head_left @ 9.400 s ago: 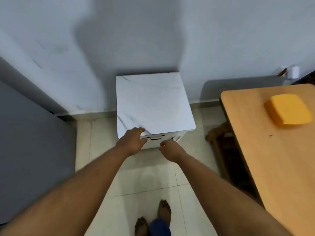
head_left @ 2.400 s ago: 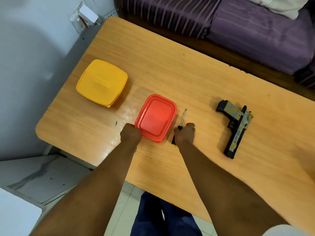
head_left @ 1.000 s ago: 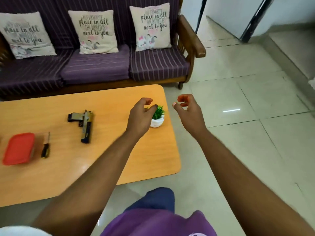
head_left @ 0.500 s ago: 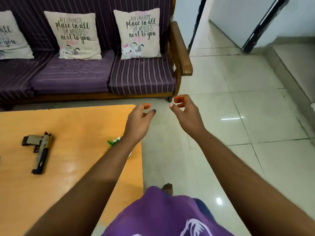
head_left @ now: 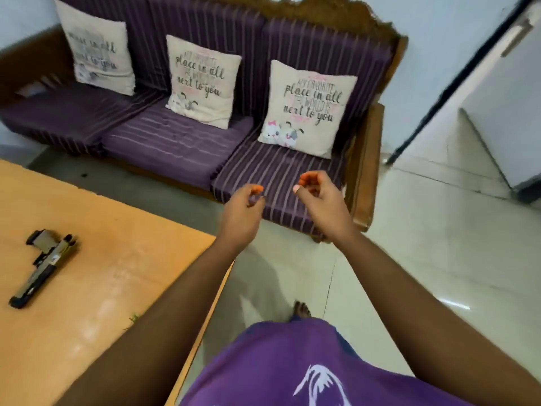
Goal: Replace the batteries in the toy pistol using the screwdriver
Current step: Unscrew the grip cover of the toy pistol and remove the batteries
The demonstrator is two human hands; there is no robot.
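Observation:
The toy pistol [head_left: 41, 266], grey and tan with a black grip, lies flat on the orange wooden table [head_left: 102, 276] at the left. My left hand [head_left: 243, 213] and my right hand [head_left: 320, 199] hang in the air past the table's right end, in front of the sofa. Their fingers are loosely curled and hold nothing. Both hands are far to the right of the pistol. The screwdriver and the red box are out of view.
A purple striped sofa [head_left: 181, 142] with three printed cushions [head_left: 304, 108] and a wooden armrest [head_left: 364, 168] stands ahead. Tiled floor [head_left: 424, 259] spreads to the right, up to a doorway. A bit of green plant [head_left: 135, 317] peeks out beside my left forearm.
The view has swung up and left toward the sofa, so more of it shows. Both hands stay raised and empty in front of me. The pistol has not moved on the table.

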